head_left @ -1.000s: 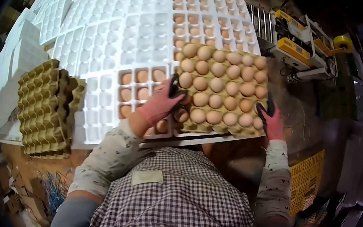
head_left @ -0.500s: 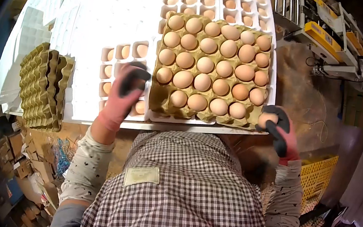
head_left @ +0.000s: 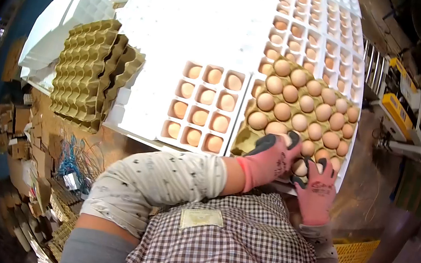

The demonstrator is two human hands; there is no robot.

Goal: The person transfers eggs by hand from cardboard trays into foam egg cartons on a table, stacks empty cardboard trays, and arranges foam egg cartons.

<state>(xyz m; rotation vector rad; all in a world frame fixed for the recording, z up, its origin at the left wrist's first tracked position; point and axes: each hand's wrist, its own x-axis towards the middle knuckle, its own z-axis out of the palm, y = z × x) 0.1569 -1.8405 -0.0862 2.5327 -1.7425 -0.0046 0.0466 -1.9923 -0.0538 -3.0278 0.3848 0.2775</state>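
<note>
Brown eggs point(head_left: 299, 122) sit in rows in a moulded pulp tray point(head_left: 243, 141), which rests over white egg trays at the table's right side. My left hand point(head_left: 273, 161), in a pink glove with dark fingertips, reaches across to the tray's near row. Its fingers are curled round an egg there, partly hidden by the glove. Close beside it, my right hand point(head_left: 317, 190) has thumb and fingers around a pale egg point(head_left: 300, 168) at the tray's near edge. Left of the pulp tray, a white tray point(head_left: 162, 134) holds an egg in each cell.
Stacked empty pulp trays point(head_left: 82, 71) stand at the table's left, beside white foam trays point(head_left: 76, 30). More white trays of eggs point(head_left: 296, 30) extend along the far right. Yellow machinery point(head_left: 398, 110) stands beyond the right edge, and a yellow crate point(head_left: 357, 259) sits below.
My left hand has gone from the white tray to the pulp tray's near row. My right hand has brought its egg in from the tray's right corner. The view has turned left.
</note>
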